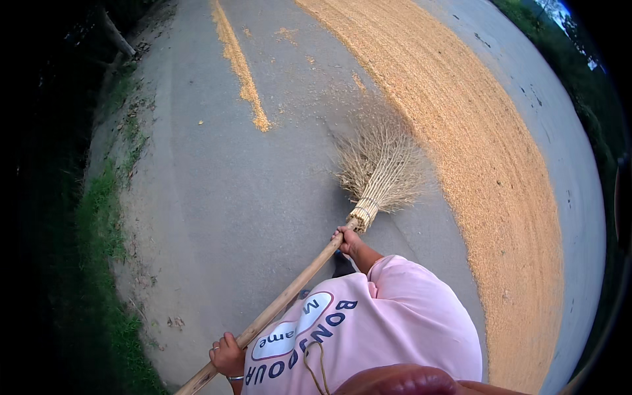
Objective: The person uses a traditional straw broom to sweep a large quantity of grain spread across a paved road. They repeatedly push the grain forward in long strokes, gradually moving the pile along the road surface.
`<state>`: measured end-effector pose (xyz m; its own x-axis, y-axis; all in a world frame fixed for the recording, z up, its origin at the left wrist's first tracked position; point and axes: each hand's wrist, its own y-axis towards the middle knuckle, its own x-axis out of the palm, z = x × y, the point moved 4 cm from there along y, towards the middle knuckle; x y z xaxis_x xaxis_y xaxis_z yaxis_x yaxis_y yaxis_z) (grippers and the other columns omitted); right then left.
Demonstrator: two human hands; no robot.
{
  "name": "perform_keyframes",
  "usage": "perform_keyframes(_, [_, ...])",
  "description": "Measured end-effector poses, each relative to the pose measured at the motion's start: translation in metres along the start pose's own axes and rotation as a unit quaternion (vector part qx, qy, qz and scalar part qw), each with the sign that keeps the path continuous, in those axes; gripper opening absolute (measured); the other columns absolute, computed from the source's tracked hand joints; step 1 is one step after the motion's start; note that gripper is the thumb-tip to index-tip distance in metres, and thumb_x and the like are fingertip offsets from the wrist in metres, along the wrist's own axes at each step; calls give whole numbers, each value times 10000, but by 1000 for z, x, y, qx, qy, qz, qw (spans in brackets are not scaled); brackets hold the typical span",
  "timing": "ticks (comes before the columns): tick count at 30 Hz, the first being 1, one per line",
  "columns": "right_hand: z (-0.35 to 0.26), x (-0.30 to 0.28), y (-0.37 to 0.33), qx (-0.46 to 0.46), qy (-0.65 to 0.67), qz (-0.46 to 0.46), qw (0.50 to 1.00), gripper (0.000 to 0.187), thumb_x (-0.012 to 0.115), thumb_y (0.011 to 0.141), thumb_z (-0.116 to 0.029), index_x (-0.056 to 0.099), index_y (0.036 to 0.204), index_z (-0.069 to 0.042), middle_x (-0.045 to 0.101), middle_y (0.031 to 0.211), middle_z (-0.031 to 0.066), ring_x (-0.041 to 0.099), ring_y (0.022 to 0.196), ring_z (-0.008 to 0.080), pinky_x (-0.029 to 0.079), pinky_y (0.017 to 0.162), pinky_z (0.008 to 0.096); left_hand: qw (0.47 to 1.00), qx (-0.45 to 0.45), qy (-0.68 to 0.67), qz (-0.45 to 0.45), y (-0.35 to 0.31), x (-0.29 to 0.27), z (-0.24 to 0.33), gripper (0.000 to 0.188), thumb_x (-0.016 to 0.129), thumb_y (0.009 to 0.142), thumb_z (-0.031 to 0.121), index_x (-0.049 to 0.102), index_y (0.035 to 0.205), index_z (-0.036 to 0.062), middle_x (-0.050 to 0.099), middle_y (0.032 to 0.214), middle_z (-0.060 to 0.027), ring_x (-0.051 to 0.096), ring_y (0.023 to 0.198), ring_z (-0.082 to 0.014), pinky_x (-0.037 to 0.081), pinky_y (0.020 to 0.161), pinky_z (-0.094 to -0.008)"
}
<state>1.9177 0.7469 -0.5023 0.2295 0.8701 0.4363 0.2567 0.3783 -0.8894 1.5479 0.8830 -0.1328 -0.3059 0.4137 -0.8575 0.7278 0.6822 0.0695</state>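
A twig broom (385,161) with a long wooden handle runs slantwise from the lower left up to the middle. My right hand (347,240) is wrapped round the handle just below the bound twigs. Lower down, near the other end, my left hand (227,355) grips the same handle; a ring and a bracelet show on it. The fanned twigs are slightly blurred and lie over the grey pavement, their right side close to the edge of a wide band of golden grain (500,191). A thin line of grain (242,72) ends left of the twigs.
Grey pavement (210,217) stretches between the grain and the left roadside. Green grass (102,217) and a dirt verge (135,230) border it there. Scattered kernels lie near the twig tips. A paler paved strip (579,217) runs beyond the grain on the right.
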Motion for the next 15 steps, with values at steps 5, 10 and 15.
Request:
perform_keyframes(5, [-136,-56,-49,-94,30,79,992,83,443,763,-40,384,820,-53,421,603,72,444,512,194,425,485,359,988,58,-137,43,65,27,77,84,512,642,184,438,648,145,498,578,13,515,577,-152,376,536,-301])
perform_keyframes(10, [-185,-69,-78,-153,74,125,978,143,460,733,-31,361,834,-48,405,616,70,434,520,194,411,499,371,976,75,-202,42,119,39,85,139,537,617,249,448,645,147,521,583,-1,530,568,-168,376,547,-327])
perform_keyframes(15, [-170,-93,-105,-159,87,141,973,102,440,731,-63,357,790,-55,391,618,70,420,552,198,401,517,371,968,114,-216,55,131,68,86,135,543,607,245,452,643,152,506,561,1,525,547,-175,370,526,-332])
